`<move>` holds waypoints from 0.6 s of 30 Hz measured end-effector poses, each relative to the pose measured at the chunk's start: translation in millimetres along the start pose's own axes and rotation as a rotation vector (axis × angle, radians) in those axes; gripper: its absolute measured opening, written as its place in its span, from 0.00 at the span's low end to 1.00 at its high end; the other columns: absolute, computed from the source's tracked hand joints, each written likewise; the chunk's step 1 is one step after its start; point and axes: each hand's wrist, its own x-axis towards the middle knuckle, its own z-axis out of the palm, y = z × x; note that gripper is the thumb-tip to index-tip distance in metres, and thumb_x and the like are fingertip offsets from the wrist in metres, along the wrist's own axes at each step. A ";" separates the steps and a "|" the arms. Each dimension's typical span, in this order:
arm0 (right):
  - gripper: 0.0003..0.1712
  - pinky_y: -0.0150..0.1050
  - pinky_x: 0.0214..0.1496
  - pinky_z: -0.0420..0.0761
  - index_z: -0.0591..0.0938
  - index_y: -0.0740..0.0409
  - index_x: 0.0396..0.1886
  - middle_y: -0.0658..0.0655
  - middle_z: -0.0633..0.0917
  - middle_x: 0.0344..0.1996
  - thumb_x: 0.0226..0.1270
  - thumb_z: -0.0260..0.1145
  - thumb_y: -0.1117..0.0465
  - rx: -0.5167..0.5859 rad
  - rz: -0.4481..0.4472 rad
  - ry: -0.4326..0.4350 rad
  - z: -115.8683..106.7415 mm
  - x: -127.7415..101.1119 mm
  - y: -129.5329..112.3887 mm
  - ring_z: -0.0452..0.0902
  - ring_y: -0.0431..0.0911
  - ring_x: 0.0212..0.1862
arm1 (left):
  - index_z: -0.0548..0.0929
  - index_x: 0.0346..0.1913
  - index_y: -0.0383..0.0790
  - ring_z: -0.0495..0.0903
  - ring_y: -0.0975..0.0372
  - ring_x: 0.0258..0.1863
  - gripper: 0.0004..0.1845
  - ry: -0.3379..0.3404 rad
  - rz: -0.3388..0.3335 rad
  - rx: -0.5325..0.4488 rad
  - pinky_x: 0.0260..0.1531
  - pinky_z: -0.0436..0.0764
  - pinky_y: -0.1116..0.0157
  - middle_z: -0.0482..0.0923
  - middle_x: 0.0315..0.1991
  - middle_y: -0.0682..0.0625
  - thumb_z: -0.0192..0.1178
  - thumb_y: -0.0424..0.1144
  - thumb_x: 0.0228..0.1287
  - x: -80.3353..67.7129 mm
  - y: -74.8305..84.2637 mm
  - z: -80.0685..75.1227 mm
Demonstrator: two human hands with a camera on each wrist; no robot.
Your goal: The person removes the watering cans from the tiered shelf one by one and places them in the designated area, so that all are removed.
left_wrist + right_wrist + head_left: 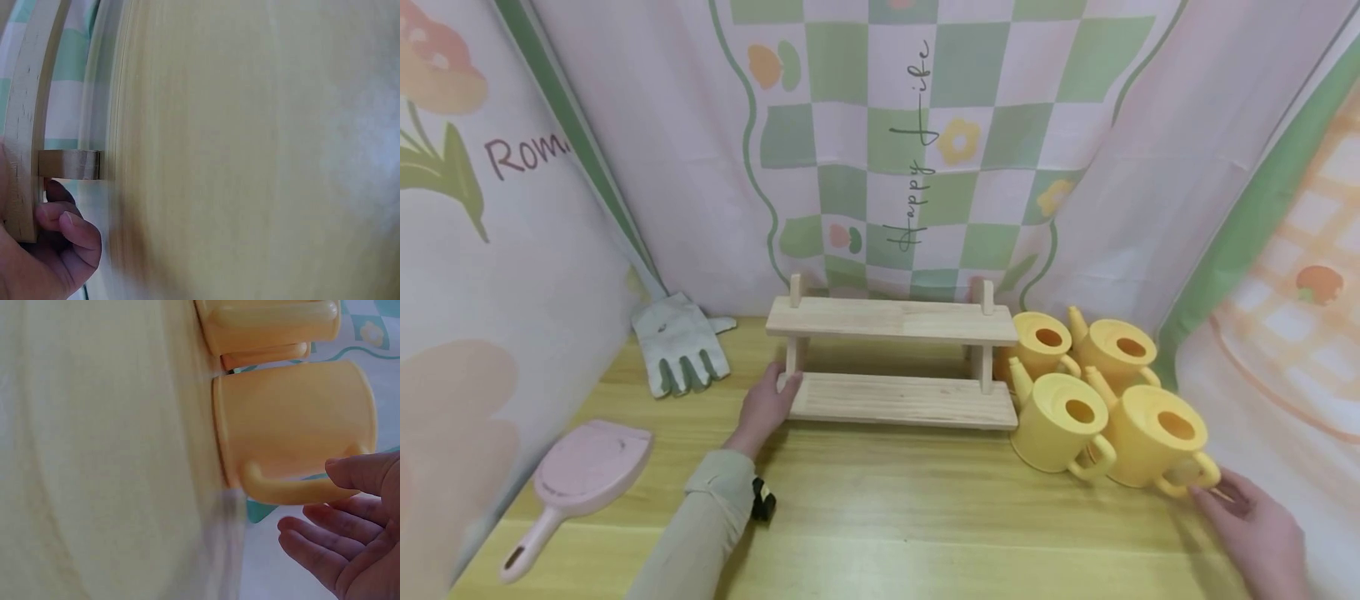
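A two-tier wooden shelf (891, 318) stands on the table near the back cloth. My left hand (767, 408) grips the left end of its lower board (902, 400); in the left wrist view, curled fingers (78, 228) show beside that board. Several yellow watering cans (1060, 421) stand grouped against the shelf's right side. At the front right one, a watering can (1157, 433) upright on the table, my right hand (1258, 525) is around the handle (281, 490). The thumb (356, 474) overlaps that handle while the other fingers stay loose and spread below it.
A white and grey work glove (681, 342) lies at the back left of the wooden table (880, 517). In front of it is a pink dustpan-like scoop (591, 467) with a handle. Patterned cloth (917, 142) hangs behind and on both sides.
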 end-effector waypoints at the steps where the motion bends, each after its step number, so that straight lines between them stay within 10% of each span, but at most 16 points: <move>1: 0.36 0.28 0.59 0.61 0.65 0.57 0.61 0.18 0.68 0.36 0.55 0.64 0.50 0.008 -0.010 0.018 -1.0 0.2 -3.5 0.61 0.10 0.30 | 0.63 0.59 0.49 0.72 0.49 0.46 0.28 0.001 0.001 -0.002 0.41 0.72 0.51 0.72 0.51 0.42 0.41 0.62 0.61 0.3 0.3 -0.7; 6: 0.34 0.10 0.30 0.65 0.65 0.49 0.62 0.30 0.70 0.49 0.55 0.64 0.51 0.019 0.029 0.112 -4.5 0.0 -27.8 0.61 0.12 0.34 | 0.62 0.59 0.51 0.72 0.48 0.47 0.29 -0.001 -0.012 0.015 0.41 0.72 0.50 0.71 0.52 0.42 0.41 0.63 0.60 0.3 0.3 -4.0; 11: 0.29 0.09 0.38 0.64 0.69 0.47 0.60 0.33 0.71 0.51 0.57 0.63 0.52 0.128 0.116 0.185 -3.6 0.3 -66.3 0.63 0.14 0.39 | 0.62 0.59 0.51 0.73 0.50 0.45 0.29 0.009 -0.009 0.043 0.40 0.72 0.51 0.72 0.50 0.44 0.41 0.64 0.60 -0.1 -1.5 -5.7; 18: 0.21 0.11 0.43 0.64 0.77 0.48 0.52 0.35 0.78 0.45 0.56 0.64 0.56 0.150 0.021 0.294 9.3 3.7 -120.4 0.67 0.16 0.40 | 0.64 0.61 0.45 0.69 0.48 0.51 0.31 0.037 0.073 0.056 0.47 0.68 0.47 0.69 0.54 0.43 0.41 0.62 0.61 0.8 -0.6 -12.7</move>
